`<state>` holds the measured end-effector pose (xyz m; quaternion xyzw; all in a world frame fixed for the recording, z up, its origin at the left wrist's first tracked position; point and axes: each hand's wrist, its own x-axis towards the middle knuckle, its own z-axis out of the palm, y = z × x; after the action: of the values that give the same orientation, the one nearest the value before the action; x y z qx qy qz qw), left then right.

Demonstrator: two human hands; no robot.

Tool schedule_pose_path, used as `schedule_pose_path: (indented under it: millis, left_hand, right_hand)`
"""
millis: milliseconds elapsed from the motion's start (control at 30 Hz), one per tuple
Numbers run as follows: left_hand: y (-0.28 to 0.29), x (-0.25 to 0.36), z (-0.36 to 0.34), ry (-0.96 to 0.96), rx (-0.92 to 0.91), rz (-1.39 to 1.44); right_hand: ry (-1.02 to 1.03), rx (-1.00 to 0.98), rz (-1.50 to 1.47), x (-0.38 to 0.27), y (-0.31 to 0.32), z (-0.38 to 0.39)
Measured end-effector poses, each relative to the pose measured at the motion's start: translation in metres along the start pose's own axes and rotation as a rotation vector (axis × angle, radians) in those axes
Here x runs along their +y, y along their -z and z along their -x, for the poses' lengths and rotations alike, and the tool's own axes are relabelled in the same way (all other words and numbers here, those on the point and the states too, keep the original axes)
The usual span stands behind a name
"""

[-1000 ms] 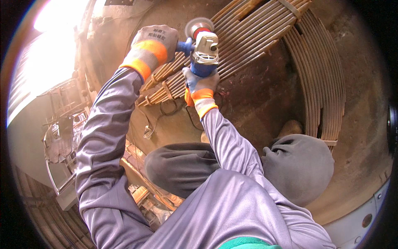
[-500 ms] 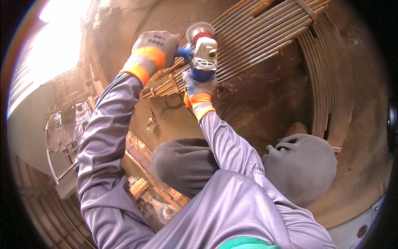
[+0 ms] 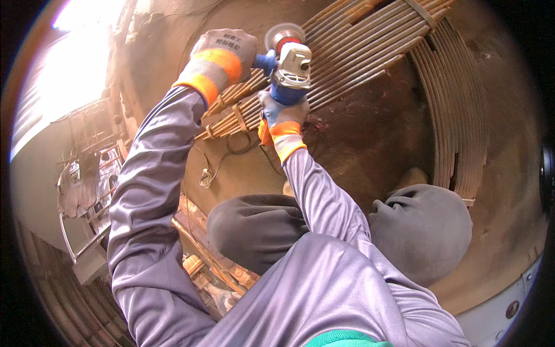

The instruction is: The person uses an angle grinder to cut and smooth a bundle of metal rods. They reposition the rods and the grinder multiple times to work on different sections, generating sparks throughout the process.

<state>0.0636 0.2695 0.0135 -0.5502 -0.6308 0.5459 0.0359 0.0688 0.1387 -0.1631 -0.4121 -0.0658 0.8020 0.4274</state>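
An angle grinder [image 3: 293,65] with a blue body and a pale metal head is held in both my gloved hands. My left hand [image 3: 230,49] is closed round its blue side handle [image 3: 265,62]. Lower down, my right hand [image 3: 287,110] grips the blue body. At the grinder's far end a round disc [image 3: 283,36] looks blurred, and it sits over the edge of a bundle of metal rods [image 3: 358,55]. Whether the disc touches a rod I cannot tell. Both gloves are grey with orange cuffs.
Crossbars [image 3: 420,14] hold the rod bundle together. A second, browner stack of bars [image 3: 457,110] curves down the right side. A cable [image 3: 207,176] lies on the ground near my knees. At the left stands a metal frame [image 3: 87,231] with a cloth on it.
The grinder and both my hands have shifted slightly right and a little farther away along the rods. My grip on it looks the same.
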Motion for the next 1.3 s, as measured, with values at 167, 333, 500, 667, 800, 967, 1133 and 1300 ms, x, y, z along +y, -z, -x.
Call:
schedule_pose_path:
  millis: [167,333,500,667,800,967,1133,1300]
  left_hand:
    - [-0.001,0.016,-0.013,-0.051,-0.003,0.005]
    - [-0.005,0.004,0.001,-0.010,-0.070,-0.008]
    - [-0.026,0.005,-0.009,-0.017,-0.007,0.037]
    - [-0.035,-0.010,0.005,-0.008,-0.095,0.036]
    - [-0.043,-0.013,0.011,-0.007,-0.078,0.049]
    - [-0.052,-0.015,0.012,0.024,-0.063,0.080]
    - [-0.056,-0.015,0.017,0.039,-0.050,0.073]
    - [-0.062,-0.016,0.025,0.057,-0.088,0.088]
  right_hand:
    - [0.045,0.064,0.044,0.015,0.014,-0.020]
    - [-0.041,-0.010,-0.033,0.026,0.003,-0.003]
    - [-0.076,0.029,0.082,0.033,0.006,-0.007]
    - [0.010,-0.007,0.013,0.042,-0.005,0.008]
    - [0.171,-0.010,0.059,0.056,-0.004,0.005]
    - [0.093,-0.023,0.039,0.056,-0.003,0.008]
    - [0.042,-0.032,0.052,0.050,-0.004,0.012]
    - [0.043,-0.049,0.108,0.060,-0.006,0.021]
